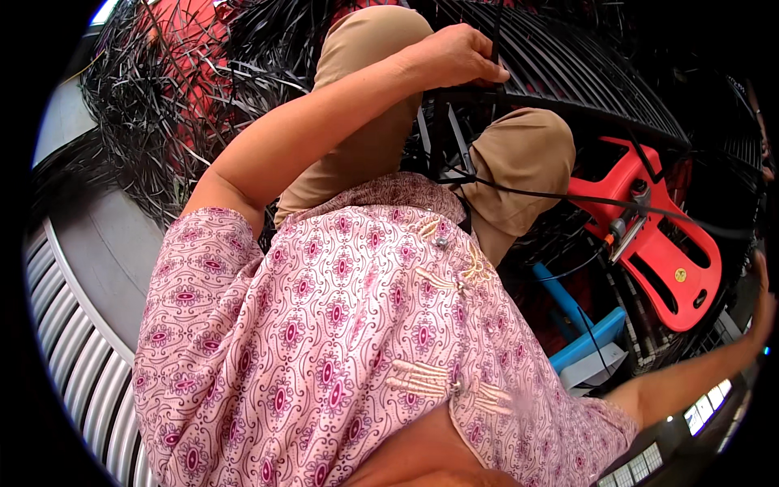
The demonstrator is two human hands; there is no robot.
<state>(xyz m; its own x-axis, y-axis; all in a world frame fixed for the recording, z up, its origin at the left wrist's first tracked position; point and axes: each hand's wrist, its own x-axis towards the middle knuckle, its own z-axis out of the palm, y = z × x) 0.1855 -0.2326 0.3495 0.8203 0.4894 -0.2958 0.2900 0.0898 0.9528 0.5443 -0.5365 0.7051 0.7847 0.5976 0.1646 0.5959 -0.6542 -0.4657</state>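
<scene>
My left hand [464, 57] is closed, thumb and fingers pressed together at a thin upright black strip [497, 34]. That strip stands at the edge of a dark frame with black strips woven across it [584, 77]. Far out at the right rim is my right hand [761, 304], the arm stretched away from my body; its fingers are blurred and partly cut off. A long black strip [568, 197] runs from the frame between my knees toward that right side. Whether the right hand holds its end is hidden.
A red plastic seat [677, 247] stands at my right, with a metal air tool [625, 231] and its thin hose on it. Below it lies a blue T-shaped piece [588, 337]. Tangled black strips [146, 105] heap at the left, beside a ribbed silver surface [81, 341].
</scene>
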